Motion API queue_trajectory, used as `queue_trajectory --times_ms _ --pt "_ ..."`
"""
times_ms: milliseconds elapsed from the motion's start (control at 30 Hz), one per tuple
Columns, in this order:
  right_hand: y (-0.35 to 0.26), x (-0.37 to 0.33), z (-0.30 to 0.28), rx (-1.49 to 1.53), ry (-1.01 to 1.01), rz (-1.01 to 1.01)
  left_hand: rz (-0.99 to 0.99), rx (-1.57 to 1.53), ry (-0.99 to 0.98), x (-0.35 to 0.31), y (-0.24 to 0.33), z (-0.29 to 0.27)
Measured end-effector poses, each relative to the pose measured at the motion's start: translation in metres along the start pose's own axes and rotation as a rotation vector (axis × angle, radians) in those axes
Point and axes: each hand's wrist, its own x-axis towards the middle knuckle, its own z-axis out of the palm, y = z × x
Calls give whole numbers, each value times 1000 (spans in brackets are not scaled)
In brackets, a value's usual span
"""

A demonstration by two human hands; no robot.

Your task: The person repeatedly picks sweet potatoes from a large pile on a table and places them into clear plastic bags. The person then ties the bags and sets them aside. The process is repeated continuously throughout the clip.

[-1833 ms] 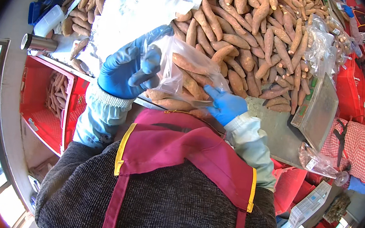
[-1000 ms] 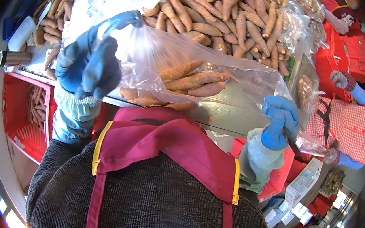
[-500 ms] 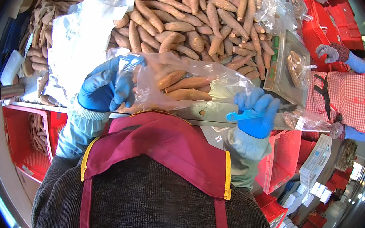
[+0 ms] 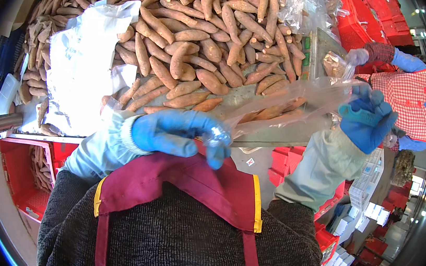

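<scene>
A clear plastic bag (image 4: 327, 96) with several sweet potatoes (image 4: 273, 112) in it is stretched slantwise between my two blue-gloved hands, at the table's near edge. My left hand (image 4: 184, 134) is closed on the gathered lower end of the bag, its fingers curled over the shiny plastic. Farther right and higher, my right hand (image 4: 369, 124) grips the opposite end. A small flat blue plastic tool (image 4: 361, 116) is also held in that hand, partly covered by its fingers. Beyond the bag lies a large heap of loose sweet potatoes (image 4: 201, 53).
White plastic sheets (image 4: 82, 60) lie on the left of the heap, loose clear bags (image 4: 296, 6) at its far right. Across to the right, a person in a red checked apron (image 4: 411, 103) reaches toward another filled bag (image 4: 336, 65). Red crates (image 4: 24, 174) stand below the table.
Both my hands have moved right, carrying the bag; it now slants upward to the right. The other person's gloved hand has come to the other filled bag.
</scene>
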Motion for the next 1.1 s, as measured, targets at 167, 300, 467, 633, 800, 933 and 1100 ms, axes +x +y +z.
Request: queue_trajectory --times_ms 167,300,467,633,800,933,1100 --pt "49 -1 -29 -412 18 -42 -230 416 213 -2 -18 -7" --pt "107 -57 -49 -232 392 465 -342 311 411 -47 -21 -15" --pt "136 -92 -58 -689 394 266 -244 341 733 -104 -36 -26" --pt "84 -57 -68 -963 390 283 -120 264 991 -151 -41 -40" --pt "44 -41 -61 -1274 337 -89 -77 396 1335 -180 -26 -58" --pt "80 -49 -31 -734 310 -45 -46 543 1639 -203 -2 -88" --pt "170 -84 20 -355 256 471 -141 1542 1991 -226 7 -167"
